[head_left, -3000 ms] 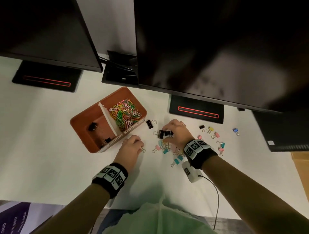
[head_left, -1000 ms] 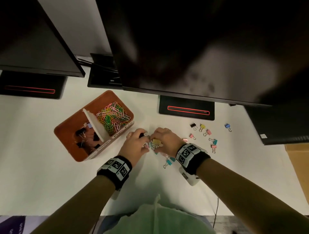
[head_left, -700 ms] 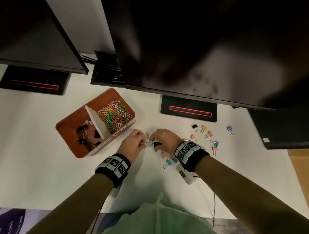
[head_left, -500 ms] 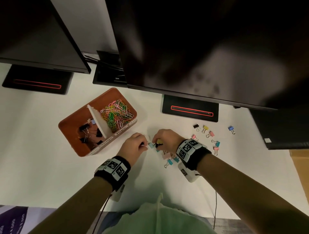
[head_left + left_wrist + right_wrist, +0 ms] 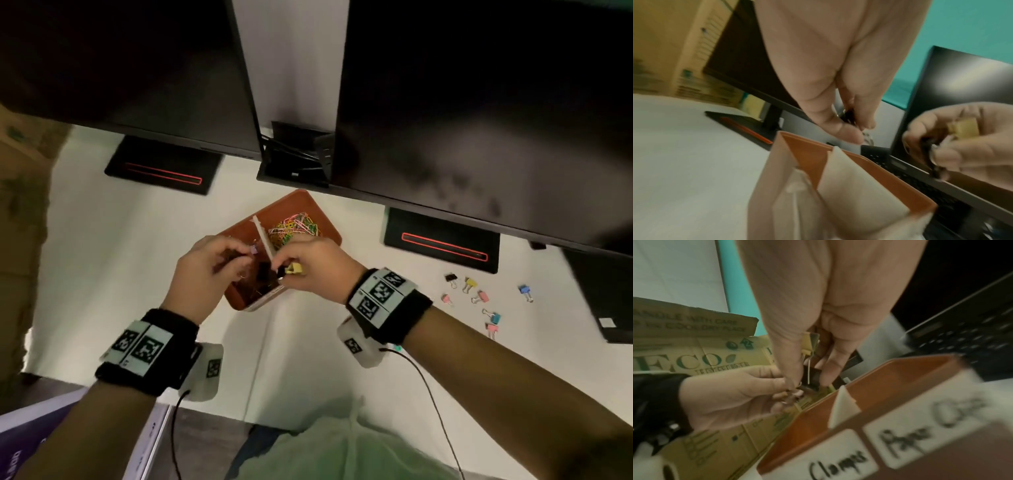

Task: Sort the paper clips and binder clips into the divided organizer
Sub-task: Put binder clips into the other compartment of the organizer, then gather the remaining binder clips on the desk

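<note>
The orange divided organizer (image 5: 320, 219) stands mid-table with a white divider (image 5: 262, 233). Coloured paper clips (image 5: 296, 228) fill its far compartment; black binder clips (image 5: 260, 277) lie in the near one, labelled "Clamps" (image 5: 838, 462). Both hands hover over that near compartment. My left hand (image 5: 239, 260) pinches small binder clips, one dark (image 5: 849, 115) and one pale purple (image 5: 254, 250). My right hand (image 5: 284, 270) grips a yellow binder clip (image 5: 294, 269) together with black ones (image 5: 813, 374).
Several loose coloured binder clips (image 5: 481, 296) lie on the white table to the right. Two monitors overhang the table, their stands (image 5: 442, 240) behind the organizer. A keyboard (image 5: 972, 340) sits at the right and cardboard boxes (image 5: 20, 205) stand at the left.
Both hands have lifted from the table beside the organizer and moved left over its near compartment, carrying the binder clips they gathered.
</note>
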`<state>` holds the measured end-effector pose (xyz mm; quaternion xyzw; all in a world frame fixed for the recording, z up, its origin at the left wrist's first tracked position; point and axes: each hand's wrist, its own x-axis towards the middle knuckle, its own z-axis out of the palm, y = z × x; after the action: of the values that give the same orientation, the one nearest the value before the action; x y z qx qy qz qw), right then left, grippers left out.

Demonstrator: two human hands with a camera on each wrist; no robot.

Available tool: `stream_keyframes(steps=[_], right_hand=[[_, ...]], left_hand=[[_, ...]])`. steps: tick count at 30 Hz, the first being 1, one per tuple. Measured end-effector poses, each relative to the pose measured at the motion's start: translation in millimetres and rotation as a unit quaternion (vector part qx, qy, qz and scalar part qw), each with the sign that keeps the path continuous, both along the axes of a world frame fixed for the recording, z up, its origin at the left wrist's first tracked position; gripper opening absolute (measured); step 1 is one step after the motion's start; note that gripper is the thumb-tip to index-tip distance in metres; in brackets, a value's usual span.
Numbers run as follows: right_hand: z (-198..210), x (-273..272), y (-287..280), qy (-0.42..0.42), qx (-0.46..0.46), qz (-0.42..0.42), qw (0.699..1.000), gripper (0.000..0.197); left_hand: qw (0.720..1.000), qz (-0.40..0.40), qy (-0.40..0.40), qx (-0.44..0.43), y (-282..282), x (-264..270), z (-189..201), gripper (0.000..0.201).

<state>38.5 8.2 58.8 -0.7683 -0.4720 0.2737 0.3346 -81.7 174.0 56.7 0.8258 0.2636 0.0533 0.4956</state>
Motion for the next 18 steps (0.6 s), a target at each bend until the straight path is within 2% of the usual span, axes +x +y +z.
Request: stream_keyframes(steps=[2, 3, 5, 7, 10, 13, 15, 18], right_hand=[[0.3, -9.1, 35.0, -0.002, 0.006, -0.019, 1.0, 0.028], [-0.7, -12.1, 47.6, 0.005, -0.003, -0.031, 1.0, 0.035], [-2.8, -16.1, 59.0, 0.026, -0.023, -0.045, 0.998, 0.048], [-3.5, -17.9, 52.4, 0.028, -0.016, -0.052, 0.998, 0.053], [-4.2, -13.9, 14.5, 0.014, -0.004, -0.08, 0.997, 0.044], [-12.7, -1.5, -45.6, -0.019, -0.038, -0.142, 0.989, 0.038], [-23.0, 6.2, -88.9, -0.048, -0.109, -0.181, 0.976, 0.042], [-35.5, 9.3, -143.6, -0.051, -0.229, -0.215, 0.948, 0.058]], left_hand=[[0.994, 0.025, 0.027, -0.103, 8.7, -2.8, 3.7, 0.018], [0.991, 0.027, 0.047, -0.12, 10.7, -4.4, 7.9, 0.024], [0.991, 0.013, 0.076, -0.106, 12.2, -7.2, 18.8, 0.032], [0.995, -0.014, 0.069, -0.068, 12.3, -9.9, 27.3, 0.032], [0.998, -0.063, 0.018, 0.021, 6.4, -10.7, 31.8, 0.028], [0.99, -0.128, -0.031, 0.054, -19.7, -3.9, 26.2, 0.02], [0.981, -0.184, -0.032, 0.057, -47.8, 2.6, 15.2, 0.021], [0.963, -0.266, 0.02, 0.045, -90.9, 12.9, -15.3, 0.033]])
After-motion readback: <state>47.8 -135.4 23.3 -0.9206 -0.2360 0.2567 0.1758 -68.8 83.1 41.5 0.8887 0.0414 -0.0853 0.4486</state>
